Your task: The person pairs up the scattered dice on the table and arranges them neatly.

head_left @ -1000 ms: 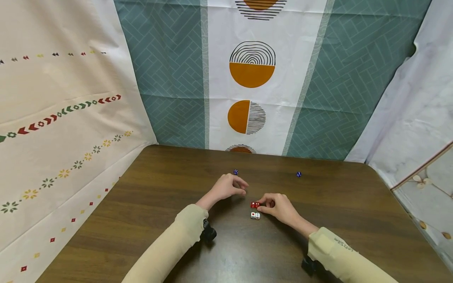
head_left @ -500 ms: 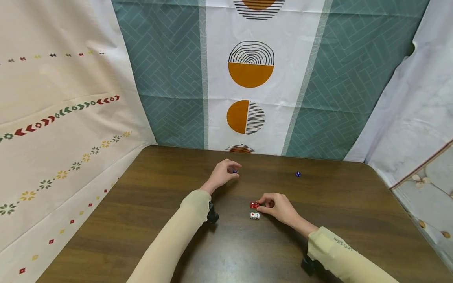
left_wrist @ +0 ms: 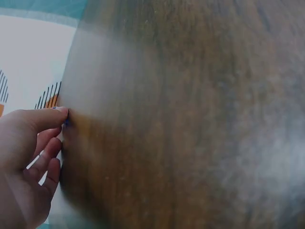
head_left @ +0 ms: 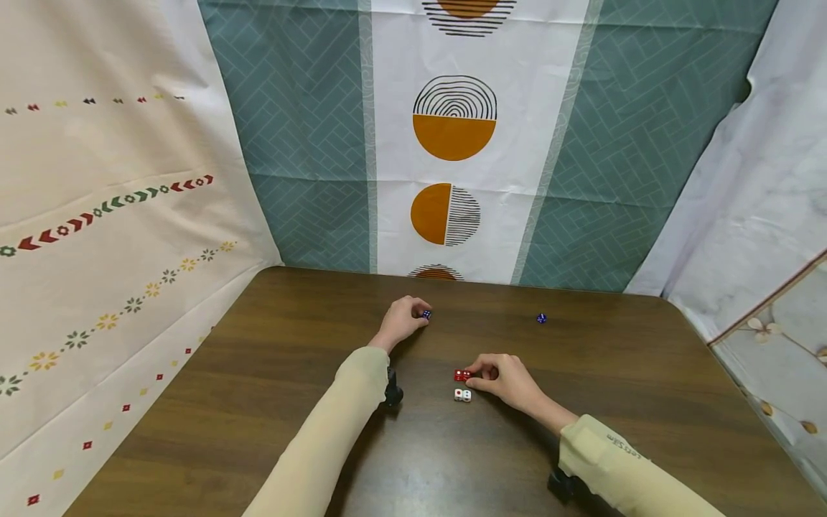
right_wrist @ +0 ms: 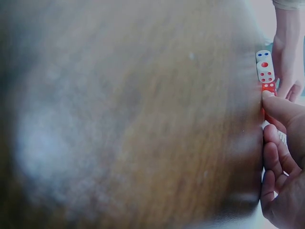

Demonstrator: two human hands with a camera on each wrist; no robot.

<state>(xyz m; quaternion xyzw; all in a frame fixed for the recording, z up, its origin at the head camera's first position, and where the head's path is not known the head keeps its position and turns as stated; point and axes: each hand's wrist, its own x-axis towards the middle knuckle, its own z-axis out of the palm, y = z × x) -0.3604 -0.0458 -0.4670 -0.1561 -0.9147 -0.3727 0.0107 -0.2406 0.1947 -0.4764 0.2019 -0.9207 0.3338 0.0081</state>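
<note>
Toward the back of the table, my left hand (head_left: 400, 320) pinches a small blue die (head_left: 426, 314) between thumb and finger. The left wrist view shows only a sliver of that die (left_wrist: 66, 123) at the fingertips. Nearer the middle, two red dice (head_left: 460, 375) sit side by side, and my right hand (head_left: 512, 380) holds the right-hand one by its edges. In the right wrist view the thumb lies against the red die (right_wrist: 269, 87), which is partly hidden. Just in front of them, two white dice (head_left: 462, 395) stand together.
A second blue die (head_left: 541, 318) lies at the back right of the brown wooden table (head_left: 310, 301). A patterned cloth (head_left: 310, 143) hangs behind the table's far edge, with further cloths at both sides. Each wrist carries a black camera.
My left hand has reached away toward the back, round the blue die, and its fingers have closed on it. The right hand stays at the red dice. The head view has shifted slightly.
</note>
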